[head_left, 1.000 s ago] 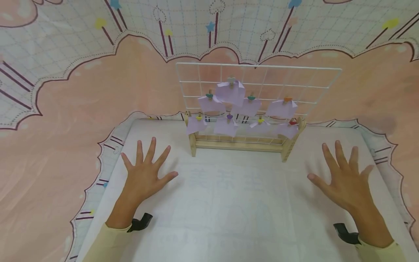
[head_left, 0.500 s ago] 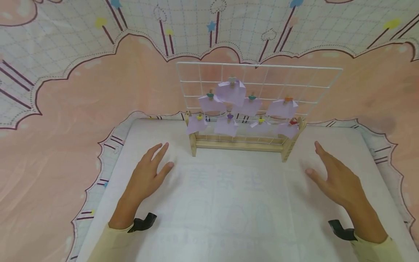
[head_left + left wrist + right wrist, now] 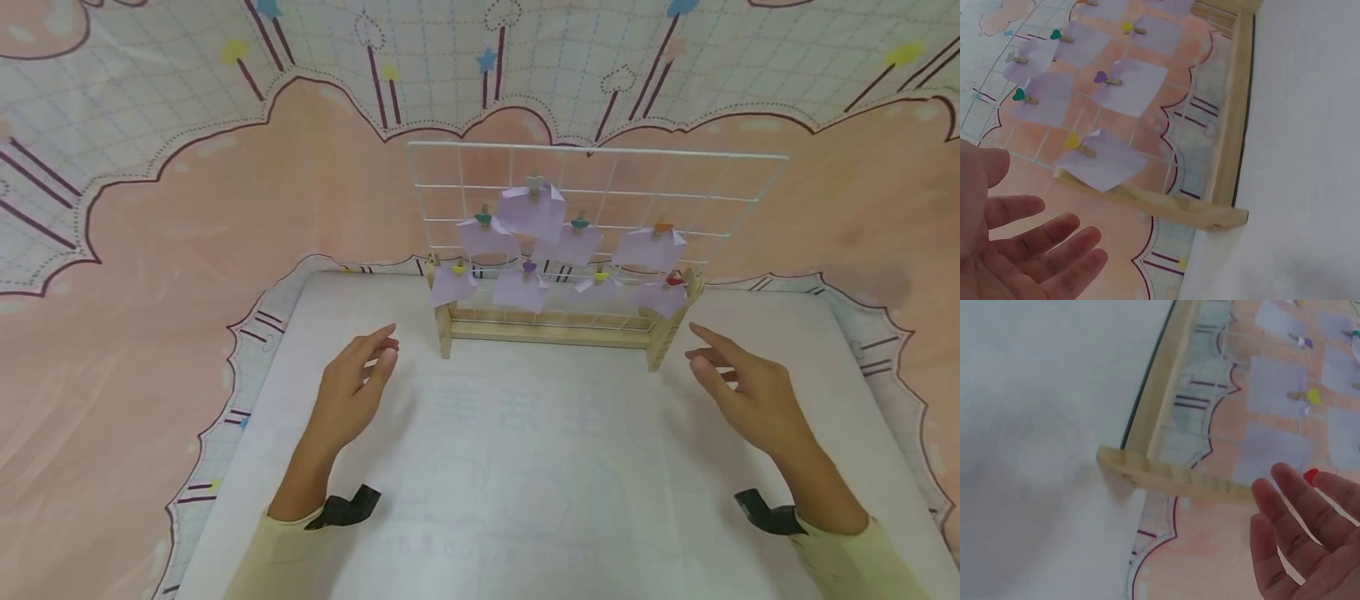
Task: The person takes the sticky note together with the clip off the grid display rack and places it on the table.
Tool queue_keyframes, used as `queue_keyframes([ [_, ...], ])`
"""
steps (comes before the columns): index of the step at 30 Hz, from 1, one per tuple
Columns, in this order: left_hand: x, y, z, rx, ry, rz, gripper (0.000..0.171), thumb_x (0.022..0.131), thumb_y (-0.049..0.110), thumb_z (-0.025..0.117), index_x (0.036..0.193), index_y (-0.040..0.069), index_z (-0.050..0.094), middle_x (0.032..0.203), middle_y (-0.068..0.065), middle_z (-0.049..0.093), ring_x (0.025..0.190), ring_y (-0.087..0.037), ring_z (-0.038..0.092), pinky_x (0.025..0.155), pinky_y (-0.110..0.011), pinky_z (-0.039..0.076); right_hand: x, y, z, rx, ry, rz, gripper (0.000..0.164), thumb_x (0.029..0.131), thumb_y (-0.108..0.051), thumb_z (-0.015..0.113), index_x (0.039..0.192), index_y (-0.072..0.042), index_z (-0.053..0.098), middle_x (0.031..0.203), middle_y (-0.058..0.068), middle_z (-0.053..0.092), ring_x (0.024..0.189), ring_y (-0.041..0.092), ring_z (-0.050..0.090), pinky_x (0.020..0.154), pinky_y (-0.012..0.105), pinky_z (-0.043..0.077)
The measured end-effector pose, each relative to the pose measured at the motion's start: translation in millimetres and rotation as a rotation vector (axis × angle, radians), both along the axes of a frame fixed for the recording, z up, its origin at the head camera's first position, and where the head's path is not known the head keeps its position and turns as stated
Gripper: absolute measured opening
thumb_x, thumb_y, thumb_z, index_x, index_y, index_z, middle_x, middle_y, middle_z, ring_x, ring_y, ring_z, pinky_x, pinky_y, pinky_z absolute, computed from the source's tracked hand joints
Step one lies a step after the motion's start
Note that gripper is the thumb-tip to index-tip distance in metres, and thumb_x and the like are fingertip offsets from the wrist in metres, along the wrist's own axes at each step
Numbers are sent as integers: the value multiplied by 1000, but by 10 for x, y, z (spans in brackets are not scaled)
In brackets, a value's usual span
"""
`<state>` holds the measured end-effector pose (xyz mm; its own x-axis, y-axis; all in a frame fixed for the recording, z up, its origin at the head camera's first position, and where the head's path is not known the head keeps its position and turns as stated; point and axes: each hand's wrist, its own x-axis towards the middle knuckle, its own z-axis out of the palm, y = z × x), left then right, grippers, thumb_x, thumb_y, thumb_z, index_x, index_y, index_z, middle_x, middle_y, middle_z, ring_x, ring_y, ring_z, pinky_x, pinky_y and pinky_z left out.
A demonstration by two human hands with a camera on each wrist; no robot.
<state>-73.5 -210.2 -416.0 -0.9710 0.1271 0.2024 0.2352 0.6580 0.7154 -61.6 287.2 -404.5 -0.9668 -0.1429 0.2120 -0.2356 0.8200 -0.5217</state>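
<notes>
A white wire grid [image 3: 600, 193] stands in a wooden base [image 3: 547, 335] at the back of the white board. Several purple paper notes [image 3: 531, 215] hang on the grid from small wooden clips with coloured hearts, such as a yellow-heart clip [image 3: 1079, 145] and a purple-heart clip [image 3: 1107, 79]. My left hand [image 3: 348, 392] hovers left of the base, fingers loosely bent, holding nothing. On the other side my right hand [image 3: 753, 400] hovers near the base's right end, also with bare, relaxed fingers. Neither hand touches the rack. In the right wrist view the fingers [image 3: 1297, 519] partly cover a red heart.
The white board [image 3: 517, 467] lies on a pink cloth [image 3: 150, 333] with a scalloped, grid-patterned border. Black straps [image 3: 345, 508] stick out at both wrists, below the light yellow sleeves [image 3: 855, 554].
Both hands were spread flat with fingers apart. They have turned thumb-side up, relaxed their fingers and moved inward toward the rack. The rack and notes have stayed in place.
</notes>
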Motion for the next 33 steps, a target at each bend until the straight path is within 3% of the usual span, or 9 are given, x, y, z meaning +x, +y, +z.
queue_keyframes([
  [3,-20,36,24,41,-17,2,45,108,32,52,146,9,54,124,-11,68,120,-30,66,96,-50,58,-31,-50,19,-53,-4,1,44,104,-28,60,146,-15,56,113,16,76,96,22,73,78,7,51],
  [5,-35,57,36,71,-27,-2,44,108,32,52,145,9,54,123,-11,69,118,-28,68,96,-48,58,-50,-75,25,-102,-2,9,41,104,-25,61,144,-15,59,109,14,77,92,1,69,77,-2,41],
  [7,-48,75,48,108,-39,-9,43,108,32,52,145,9,54,122,-10,69,116,-27,69,97,-46,58,-65,-102,27,-150,-7,14,39,104,-23,61,142,-15,61,107,14,78,89,-16,61,77,-2,43],
  [9,-60,96,67,142,-55,-21,43,108,32,51,145,9,54,121,-10,70,114,-26,70,97,-43,58,-80,-126,27,-193,-14,21,37,104,-21,61,140,-14,62,107,15,78,88,-24,55,75,0,46],
  [17,-118,222,161,248,-116,-53,43,109,36,47,145,12,54,121,-12,70,111,-25,72,96,-34,58,-129,-261,85,-296,-75,22,34,106,-24,57,137,-14,65,105,9,76,86,-6,64,72,11,54],
  [26,-243,391,210,397,-138,-114,45,110,32,46,144,3,53,120,-18,68,112,-37,70,95,-30,58,-219,-385,180,-437,-167,52,36,107,-27,54,136,-10,65,100,-8,73,89,9,63,71,16,53],
  [33,-300,531,271,471,-176,-143,47,110,35,46,144,3,53,120,-22,67,113,-30,70,98,-36,58,-269,-451,258,-514,-159,78,33,107,-23,53,130,-3,68,99,-2,74,86,12,63,69,19,54],
])
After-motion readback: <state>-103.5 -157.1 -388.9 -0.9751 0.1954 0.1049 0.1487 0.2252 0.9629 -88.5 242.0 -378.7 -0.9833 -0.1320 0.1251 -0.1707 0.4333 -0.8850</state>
